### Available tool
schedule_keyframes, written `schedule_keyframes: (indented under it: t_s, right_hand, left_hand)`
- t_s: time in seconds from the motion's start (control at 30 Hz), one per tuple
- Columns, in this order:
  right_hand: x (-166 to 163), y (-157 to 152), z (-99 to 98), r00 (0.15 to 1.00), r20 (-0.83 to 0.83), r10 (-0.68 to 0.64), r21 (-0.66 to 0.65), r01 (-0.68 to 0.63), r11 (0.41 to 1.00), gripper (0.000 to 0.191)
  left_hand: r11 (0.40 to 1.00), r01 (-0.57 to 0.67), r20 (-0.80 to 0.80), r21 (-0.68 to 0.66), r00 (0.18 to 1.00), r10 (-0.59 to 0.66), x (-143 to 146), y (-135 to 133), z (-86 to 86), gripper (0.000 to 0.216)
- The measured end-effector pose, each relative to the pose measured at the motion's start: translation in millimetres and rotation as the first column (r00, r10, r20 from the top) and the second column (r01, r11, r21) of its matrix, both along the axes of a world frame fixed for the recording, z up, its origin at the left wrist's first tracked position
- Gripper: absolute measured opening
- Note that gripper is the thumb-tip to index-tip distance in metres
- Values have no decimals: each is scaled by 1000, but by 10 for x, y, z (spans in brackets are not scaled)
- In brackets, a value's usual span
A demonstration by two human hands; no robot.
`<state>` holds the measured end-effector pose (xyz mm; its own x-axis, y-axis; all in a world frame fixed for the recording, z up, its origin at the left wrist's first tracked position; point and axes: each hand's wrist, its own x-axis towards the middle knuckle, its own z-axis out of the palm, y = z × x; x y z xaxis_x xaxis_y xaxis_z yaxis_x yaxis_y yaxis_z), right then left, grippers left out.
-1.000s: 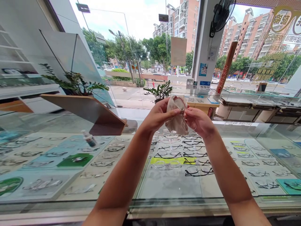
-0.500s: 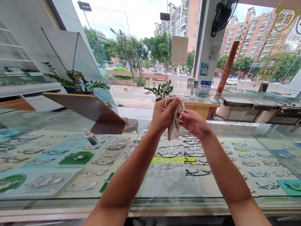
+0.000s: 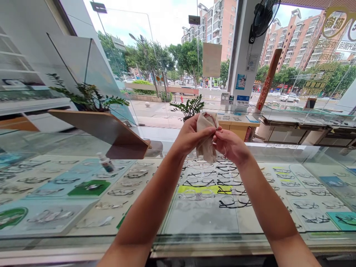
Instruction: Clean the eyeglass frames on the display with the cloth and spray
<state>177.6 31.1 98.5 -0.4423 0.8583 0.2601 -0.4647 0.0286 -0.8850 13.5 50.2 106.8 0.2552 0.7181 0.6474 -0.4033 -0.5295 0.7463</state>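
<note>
Above the counter my left hand [image 3: 191, 135] is closed around a beige cloth [image 3: 205, 150], its thumb laid across the front. The cloth is wrapped over a pair of eyeglasses, whose thin reddish-brown rim [image 3: 209, 116] shows along the top fold. Most of the eyeglasses is hidden by cloth and fingers. My right hand [image 3: 229, 145] pinches the eyeglasses at the cloth's right edge, thumb and forefinger together, and a thin curved piece shows below its fingers. Below both hands, rows of eyeglasses [image 3: 200, 181] lie inside the glass display counter [image 3: 203, 218].
A small spray bottle [image 3: 105, 162] stands on the glass at the left. Behind it a tilted wooden board [image 3: 111, 129] sits near a potted plant [image 3: 91, 94]. Another plant [image 3: 189, 107] is just beyond my hands. More display cases [image 3: 294, 129] stand by the window at right.
My left thumb has slid down and right across the cloth, toward my right fingertips. More of the reddish-brown rim shows at the top. My right hand stays nearly in place.
</note>
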Motion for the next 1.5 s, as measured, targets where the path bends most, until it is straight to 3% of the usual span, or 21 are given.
schedule_keyframes:
  t_s: [0.27, 0.5, 0.63, 0.77, 0.87, 0.97, 1.07, 1.13, 1.23, 1.3, 1.5]
  right_hand:
    - [-60, 10, -40, 999, 0, 48, -19, -48, 999, 15]
    - [6, 85, -29, 999, -34, -41, -26, 40, 999, 16]
    - [88, 129, -10, 991, -75, -111, -45, 108, 993, 17]
    - [165, 147, 11, 962, -48, -269, 97, 273, 957, 23]
    - [170, 108, 38, 880, 16, -475, 315, 446, 838, 23]
    - [115, 27, 49, 727, 59, -684, 601, 522, 606, 20]
    - [9, -40, 10, 465, 60, -883, 826, 474, 306, 18]
    - [-75, -56, -44, 254, 83, -964, 915, 363, 175, 17]
    - [-191, -53, -133, 6, 95, -995, 976, 195, 94, 23]
    - [-247, -50, -176, -85, 70, -994, 992, 110, 60, 30]
    - [-332, -35, -235, -136, 27, -990, 999, 28, 23, 34]
  left_hand:
    - [950, -312, 113, 15, 944, 309, 146, 44, -33, 53]
    - [969, -89, 121, -230, 985, 119, 119, 221, -83, 52]
    - [958, 11, 188, -286, 981, 44, 49, 279, -55, 53]
    - [936, 81, 175, -341, 984, -21, 6, 269, -24, 60]
    - [932, 115, 153, -344, 986, -65, 16, 256, -25, 62]
    - [937, 124, 137, -325, 987, -83, 66, 239, -43, 59]
    - [925, 147, 138, -351, 985, -104, 141, 182, -53, 56]
    - [902, 177, 168, -394, 979, -119, 191, 115, -44, 55]
    - [861, 219, 244, -459, 963, -116, 243, 2, 0, 54]
    - [836, 244, 284, -491, 952, -111, 257, -53, 38, 54]
    - [829, 240, 326, -504, 942, -74, 221, -40, 92, 57]
